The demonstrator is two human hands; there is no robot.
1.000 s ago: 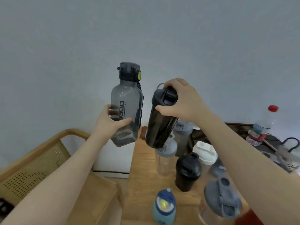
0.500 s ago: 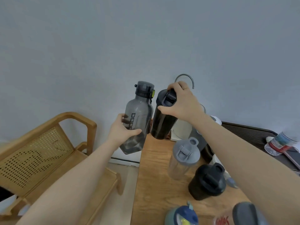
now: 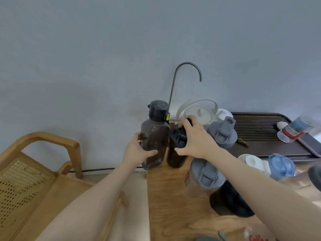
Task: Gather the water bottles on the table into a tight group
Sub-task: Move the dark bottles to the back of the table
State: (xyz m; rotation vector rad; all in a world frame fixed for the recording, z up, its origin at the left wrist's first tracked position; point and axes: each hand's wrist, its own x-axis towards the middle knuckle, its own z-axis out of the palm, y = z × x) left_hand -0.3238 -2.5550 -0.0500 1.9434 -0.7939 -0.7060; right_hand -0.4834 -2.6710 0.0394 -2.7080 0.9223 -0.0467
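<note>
From the head view, the left hand (image 3: 139,150) has its grip closed around the smoky square bottle (image 3: 155,136), and the right hand (image 3: 196,140) clamps the black bottle (image 3: 176,153) at its lid. Both stand side by side at the far corner of the wooden desk (image 3: 170,197), near the grey-lidded bottles (image 3: 206,174).

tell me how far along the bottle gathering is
Done: several lidded bottles, like the clear grey-lidded shaker, already cluster on the wooden table. In hand: left hand grips the smoky square bottle, right hand the black cylindrical bottle. Left: release them, then fetch the red-labelled bottle.
</note>
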